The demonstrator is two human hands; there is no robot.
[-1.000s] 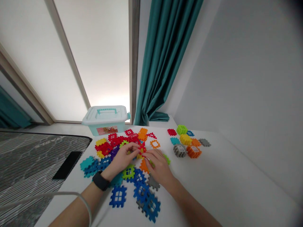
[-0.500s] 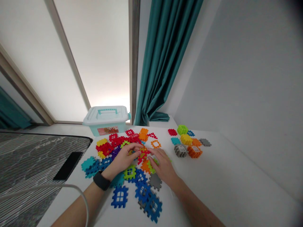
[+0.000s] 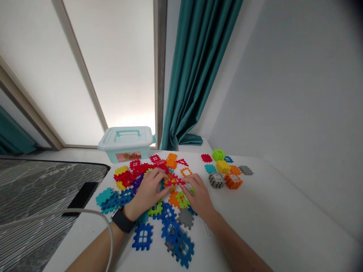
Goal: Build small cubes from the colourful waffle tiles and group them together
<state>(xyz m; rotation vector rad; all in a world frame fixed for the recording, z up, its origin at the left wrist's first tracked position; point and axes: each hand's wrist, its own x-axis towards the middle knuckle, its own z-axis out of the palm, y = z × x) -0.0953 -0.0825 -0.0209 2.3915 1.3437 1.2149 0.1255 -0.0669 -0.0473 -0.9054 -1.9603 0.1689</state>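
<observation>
A red triangular interlocking tile (image 3: pixel 174 181) is held between my hands over the heap, with some yellow showing at it; whether the yellow is a separate tile I cannot tell. My left hand (image 3: pixel 149 189) pinches its left side between thumb and fingers. At its right corner, my right hand (image 3: pixel 200 196) is closed on it with thumb and fingertips. Below lie an orange tile (image 3: pixel 174 198), a lime tile (image 3: pixel 182 199) and a grey tile (image 3: pixel 186 218). Blue window tiles (image 3: pixel 171 229) lie nearer me, and my left hand partly covers others.
A lidded turquoise box (image 3: pixel 127 145) stands at the back left. On the right are built block shapes, including a yellow one (image 3: pixel 223 166), an orange one (image 3: pixel 233 181) and a grey one (image 3: pixel 216 180). A pale cable (image 3: pixel 96 212) crosses over my left forearm.
The red triangular tile has turned so its long edge faces me. My left fingers have shifted round its left side, and my right hand has moved slightly to the right.
</observation>
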